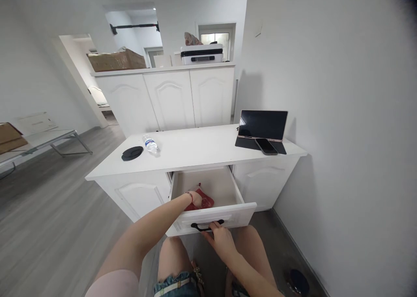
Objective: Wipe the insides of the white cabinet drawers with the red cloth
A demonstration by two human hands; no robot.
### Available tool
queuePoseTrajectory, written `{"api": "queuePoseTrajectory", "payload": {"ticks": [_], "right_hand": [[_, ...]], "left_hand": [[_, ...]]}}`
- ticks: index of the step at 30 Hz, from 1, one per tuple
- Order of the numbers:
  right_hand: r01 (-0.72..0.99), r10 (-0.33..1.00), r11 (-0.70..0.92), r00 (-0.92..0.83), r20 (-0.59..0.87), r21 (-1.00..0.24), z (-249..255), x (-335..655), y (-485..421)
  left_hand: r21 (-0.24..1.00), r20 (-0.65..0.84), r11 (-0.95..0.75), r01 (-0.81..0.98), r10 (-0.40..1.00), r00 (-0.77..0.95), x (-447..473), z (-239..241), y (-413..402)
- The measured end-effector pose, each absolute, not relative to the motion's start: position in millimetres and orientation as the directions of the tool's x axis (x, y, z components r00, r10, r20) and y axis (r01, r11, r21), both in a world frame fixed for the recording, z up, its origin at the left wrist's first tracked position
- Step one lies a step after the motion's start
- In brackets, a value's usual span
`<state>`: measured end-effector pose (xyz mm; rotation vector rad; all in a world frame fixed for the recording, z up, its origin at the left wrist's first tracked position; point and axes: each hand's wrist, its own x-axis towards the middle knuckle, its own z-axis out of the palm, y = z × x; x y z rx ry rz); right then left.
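The drawer [224, 188] of a white cabinet is pulled out above my knees. Inside it, near the front left, lies a crumpled red bag-like item [206, 200]; its exact kind is unclear. My left hand [196, 199], with a red string on the wrist, reaches over the drawer front and grips this red item, its fingertips partly hidden. On the outside of the drawer front is a black handle [200, 227]. My right hand [221, 238] has its fingers hooked over the right part of that handle.
On the white cabinet top [192, 145] are a black round flat item [132, 153], a clear plastic bottle [150, 145], a tablet-like screen [263, 124] and a phone [266, 146]. A wall [345, 158] stands close on the right. A dark round object [299, 281] is on the floor.
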<state>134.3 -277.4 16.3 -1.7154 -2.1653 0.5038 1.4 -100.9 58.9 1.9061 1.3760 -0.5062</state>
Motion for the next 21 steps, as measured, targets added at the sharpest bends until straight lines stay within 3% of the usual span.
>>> {"api": "queuePoseTrajectory", "payload": {"ticks": [7,13,18,21], "right_hand": [[0.855,0.978,0.186,-0.206,0.013,-0.484,17.4,133.4,-276.6],[0.854,0.977,0.186,-0.213,0.0,-0.486,15.2,133.9,-275.6],[0.844,0.974,0.202,-0.226,0.013,-0.497,11.6,134.7,-276.0],[0.843,0.975,0.201,-0.224,0.014,-0.499,10.8,134.6,-275.8]], "left_hand": [[0.261,-0.691,-0.197,0.945,0.645,0.326,-9.7,35.2,-102.7],[0.326,-0.685,-0.435,0.84,0.503,0.527,1.1,43.2,-108.3],[0.226,-0.736,-0.413,0.882,0.521,0.432,28.3,46.8,-108.8],[0.287,-0.702,-0.422,0.86,0.518,0.489,42.9,36.0,-104.2]]}}
